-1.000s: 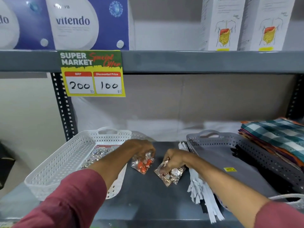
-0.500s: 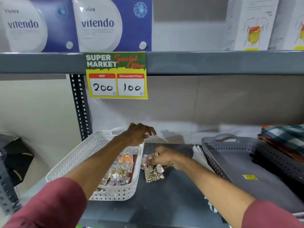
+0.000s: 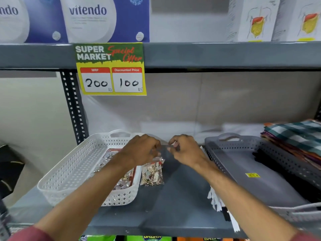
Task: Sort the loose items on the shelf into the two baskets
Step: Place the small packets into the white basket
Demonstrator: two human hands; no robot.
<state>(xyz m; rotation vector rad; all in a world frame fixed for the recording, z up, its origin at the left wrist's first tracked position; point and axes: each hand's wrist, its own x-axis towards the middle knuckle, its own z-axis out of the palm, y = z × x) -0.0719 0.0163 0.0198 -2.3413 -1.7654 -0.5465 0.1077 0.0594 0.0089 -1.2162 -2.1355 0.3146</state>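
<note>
A clear packet of small gold trinkets hangs just right of the white basket, its lower end near the grey shelf. My left hand and my right hand both pinch the packet's transparent top edge, fingers closed, close together above the shelf. The white basket holds several similar shiny packets, partly hidden by my left forearm. The grey basket stands to the right with dark items along its far side.
White zipper strips lie between my right forearm and the grey basket. Folded checked cloths are stacked at the far right. A price tag hangs from the upper shelf, with boxes above it.
My left hand dropped the orange packet into the white basket and came back to the middle. Both hands now hold the gold packet up by its top edge.
</note>
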